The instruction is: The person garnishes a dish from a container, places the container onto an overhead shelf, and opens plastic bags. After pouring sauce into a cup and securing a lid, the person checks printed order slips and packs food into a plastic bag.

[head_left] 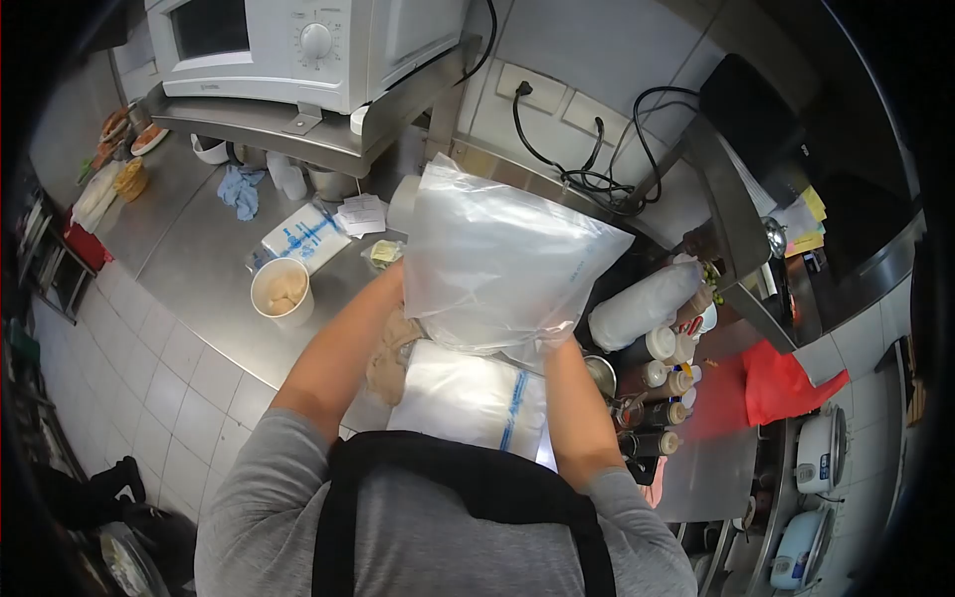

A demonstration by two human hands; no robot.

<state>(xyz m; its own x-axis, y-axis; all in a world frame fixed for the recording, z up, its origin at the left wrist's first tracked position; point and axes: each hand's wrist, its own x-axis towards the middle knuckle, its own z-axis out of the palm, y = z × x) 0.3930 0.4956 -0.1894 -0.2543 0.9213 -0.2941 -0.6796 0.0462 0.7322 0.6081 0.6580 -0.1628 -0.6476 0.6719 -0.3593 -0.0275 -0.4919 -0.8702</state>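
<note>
A large clear plastic bag [507, 254] stands raised in front of me, its mouth edge slanting up to the right. My right hand [559, 336] is closed on the bag's lower right corner, partly seen through the film. The left forearm reaches behind the bag's left side, so the fingers of my left hand are hidden. Below the bag, near my chest, lies a stack of flat plastic bags [453, 398] with a blue printed strip. A crumpled brown cloth or glove [392, 356] sits beside the stack, under my left forearm.
A white paper cup [296, 316] with pale pieces inside stands on the steel counter [214, 269], left. Behind it is a blue-printed packet [303, 239]. Several bottles [657, 393] and a wrapped white roll [647, 303] crowd the right. A microwave [288, 50] sits on a shelf above.
</note>
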